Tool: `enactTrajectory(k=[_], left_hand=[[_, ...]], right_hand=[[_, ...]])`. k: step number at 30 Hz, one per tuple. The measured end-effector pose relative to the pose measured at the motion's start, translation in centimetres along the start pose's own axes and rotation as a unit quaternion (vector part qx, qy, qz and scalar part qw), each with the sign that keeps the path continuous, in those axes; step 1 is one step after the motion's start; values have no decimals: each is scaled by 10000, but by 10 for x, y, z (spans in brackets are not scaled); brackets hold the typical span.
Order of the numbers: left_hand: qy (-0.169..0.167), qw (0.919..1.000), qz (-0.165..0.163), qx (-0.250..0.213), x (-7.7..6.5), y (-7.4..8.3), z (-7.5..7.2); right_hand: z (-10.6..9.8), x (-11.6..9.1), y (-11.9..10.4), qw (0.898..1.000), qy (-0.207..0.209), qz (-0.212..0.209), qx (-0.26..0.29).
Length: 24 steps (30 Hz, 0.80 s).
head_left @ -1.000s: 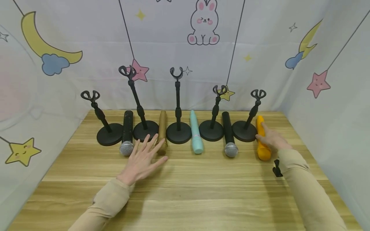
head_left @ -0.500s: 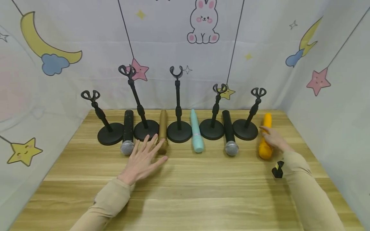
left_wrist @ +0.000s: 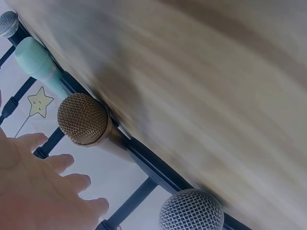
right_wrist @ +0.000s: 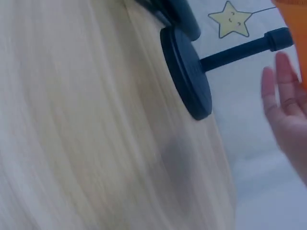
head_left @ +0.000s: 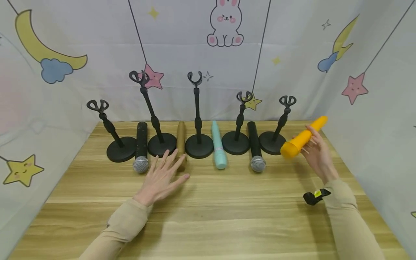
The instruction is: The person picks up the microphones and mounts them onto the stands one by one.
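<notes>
My right hand (head_left: 317, 155) grips an orange microphone (head_left: 301, 139) by its handle, tilted above the table at the right, its thick head toward the lower left. In the right wrist view only a strip of the orange microphone (right_wrist: 298, 28) shows beside the fingers. My left hand (head_left: 160, 182) hovers with spread fingers near the head of a gold microphone (head_left: 181, 137) and holds nothing. The left wrist view shows that gold mesh head (left_wrist: 84, 119) just beyond the fingers. A black microphone (head_left: 141, 141) with a silver head lies left of the gold one.
Several black microphone stands with round bases, such as the tall middle one (head_left: 199, 145) and the rightmost one (head_left: 272, 143), line the back of the wooden table (head_left: 221, 220). Between them lie a teal microphone (head_left: 218, 144) and another black microphone (head_left: 254, 139). A patterned curtain (head_left: 178, 47) hangs behind.
The right hand has lifted the orange microphone from the table and turned it, so its handle end points up and right. The left hand has stayed in place.
</notes>
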<state>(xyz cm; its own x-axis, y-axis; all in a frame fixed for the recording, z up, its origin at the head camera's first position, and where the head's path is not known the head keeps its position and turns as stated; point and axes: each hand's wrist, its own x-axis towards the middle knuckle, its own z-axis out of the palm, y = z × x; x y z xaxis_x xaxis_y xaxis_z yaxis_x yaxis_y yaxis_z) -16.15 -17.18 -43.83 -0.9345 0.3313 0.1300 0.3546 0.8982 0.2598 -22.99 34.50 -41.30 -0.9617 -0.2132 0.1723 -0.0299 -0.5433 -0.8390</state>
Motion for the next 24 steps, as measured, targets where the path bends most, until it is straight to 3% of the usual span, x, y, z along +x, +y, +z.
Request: enactTrajectory(k=[3, 6, 10, 13, 15, 20, 24], left_hand=[[-10, 10000, 8, 0, 0, 1, 0], [-18, 10000, -20, 14, 0, 0, 0], [-32, 10000, -48, 12, 0, -1, -1], [-63, 10000, -46, -12, 0, -1, -2], [-87, 9999, -44, -31, -1, -1, -2], [-107, 9999, -45, -33, -2, -1, -2], [-105, 9999, -22, -51, -2, -1, -1]], right_hand=[[5, 0, 0, 9915, -247, -323, 1234], [11, 3, 0, 9829, -312, -744, 1655], [22, 8, 1, 9843, 78, -1505, 923], [27, 11, 3, 9785, 815, -1876, 246], [29, 12, 4, 9696, 1342, -2034, -240], [31, 13, 6, 9435, 2158, -2168, -1277], [32, 13, 3, 9357, 2425, -1967, -1641]])
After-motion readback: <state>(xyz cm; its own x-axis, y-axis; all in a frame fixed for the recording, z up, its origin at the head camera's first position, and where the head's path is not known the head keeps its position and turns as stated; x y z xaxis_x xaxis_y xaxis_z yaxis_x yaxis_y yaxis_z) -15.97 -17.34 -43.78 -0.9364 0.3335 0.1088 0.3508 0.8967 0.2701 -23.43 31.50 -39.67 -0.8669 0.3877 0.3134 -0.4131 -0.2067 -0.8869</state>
